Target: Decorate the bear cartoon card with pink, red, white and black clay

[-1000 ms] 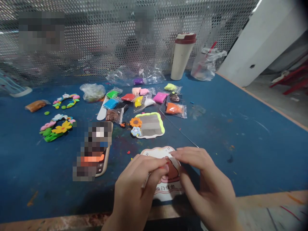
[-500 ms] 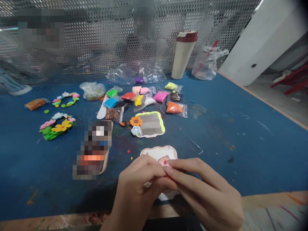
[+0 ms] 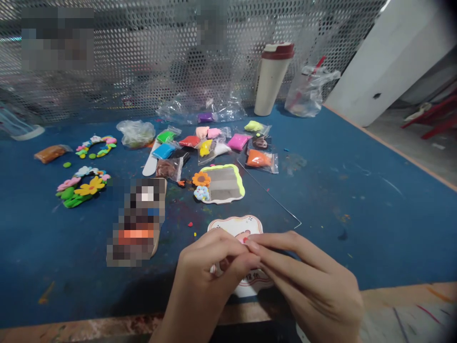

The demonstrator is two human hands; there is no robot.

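My left hand [image 3: 209, 271] and my right hand [image 3: 310, 271] meet above a scalloped cream card [image 3: 237, 225] with a printed picture and red lettering. Between their fingertips I can see a small bit of pinkish-red modelling clay [image 3: 246, 240], mostly hidden by my fingers. The hands cover the middle of the card. Farther up lies a small mirror [image 3: 222, 183] with a lime clay border, and a clay sunflower [image 3: 201, 179] and a blue clay flower [image 3: 201, 193] sit at its left edge.
Several packets of coloured clay [image 3: 214, 143] lie on the blue worktable [image 3: 357, 238] beyond the mirror. Clay flower wreaths [image 3: 80, 193] lie to the left, next to a pixelated phone [image 3: 139, 221]. A white lidded cup [image 3: 273, 78] stands before perforated metal mesh [image 3: 143, 62].
My fingers have closed in from over the card's picture, and my right hand sits lower and turned leftward. The two hands now press together around the small clay bit. The table items stay put.
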